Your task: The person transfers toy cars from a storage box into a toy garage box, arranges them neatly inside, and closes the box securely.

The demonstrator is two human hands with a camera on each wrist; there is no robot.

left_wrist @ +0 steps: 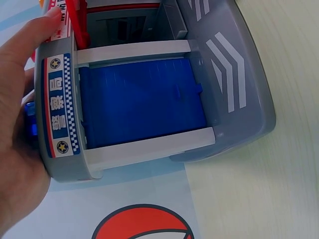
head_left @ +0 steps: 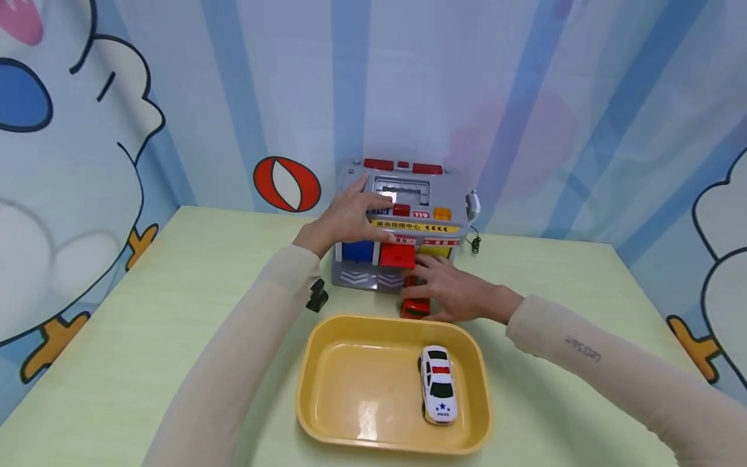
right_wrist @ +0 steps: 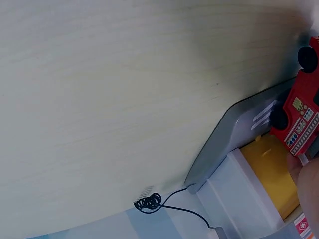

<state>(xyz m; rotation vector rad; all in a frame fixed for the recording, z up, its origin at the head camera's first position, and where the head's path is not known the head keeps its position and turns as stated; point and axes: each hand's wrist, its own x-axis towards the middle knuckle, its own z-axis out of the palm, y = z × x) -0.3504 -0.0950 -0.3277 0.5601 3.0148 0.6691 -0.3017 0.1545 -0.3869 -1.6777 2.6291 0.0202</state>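
A grey toy rescue station stands at the back of the table, with blue, red and yellow garage doors. My left hand grips its upper front edge, fingers on the roof and thumb by the sign above the red door. That door is swung up, and its bay shows dark inside in the left wrist view. The blue door is down. At the station's front ramp, my right hand holds a red toy fire truck, partly hidden by the fingers. The yellow door is down beside it.
A yellow tray stands in front of the station, with a white toy police car in it. A small black object lies left of the ramp. A coiled black cord trails from the station's right side. A printed curtain hangs behind.
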